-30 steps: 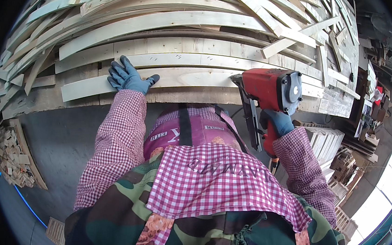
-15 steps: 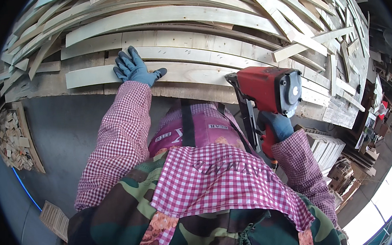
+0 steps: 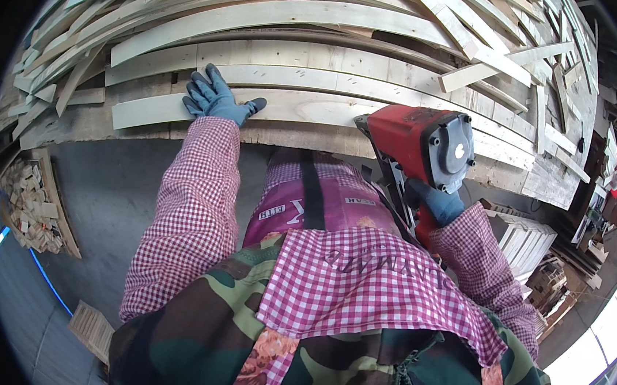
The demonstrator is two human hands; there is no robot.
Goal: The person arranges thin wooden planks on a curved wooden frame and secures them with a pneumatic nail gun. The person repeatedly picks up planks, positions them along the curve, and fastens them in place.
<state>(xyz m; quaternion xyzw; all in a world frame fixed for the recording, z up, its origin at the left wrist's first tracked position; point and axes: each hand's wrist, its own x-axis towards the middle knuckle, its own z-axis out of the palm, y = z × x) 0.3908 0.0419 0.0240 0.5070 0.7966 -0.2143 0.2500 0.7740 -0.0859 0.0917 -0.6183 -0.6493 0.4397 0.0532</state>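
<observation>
My left hand (image 3: pixel 218 98), in a blue-grey work glove, presses flat on a pale wooden slat (image 3: pixel 301 108) along the workbench's near edge, its fingers spread. In the same kind of glove, my right hand (image 3: pixel 435 202) is wrapped round the handle of a red nail gun (image 3: pixel 417 139) with a black magazine. The gun's nose rests at or just over the near slat, right of my left hand; exact contact is hard to tell. Just beyond lies another long slat (image 3: pixel 276 76) with small dark marks. The trigger finger is hidden.
Many loose wooden strips (image 3: pixel 271 16) lie heaped across the far side of the workbench (image 3: pixel 148 123), some crossing at the right. A wooden bin of offcuts (image 3: pixel 35 209) stands on the floor at left. Slatted wooden stacks (image 3: pixel 524 243) stand at lower right.
The whole view has shifted slightly, moving the slats and bench a little to the right. The nail gun is tilted slightly differently, its nose still at the near slat. My left hand stays on the slat.
</observation>
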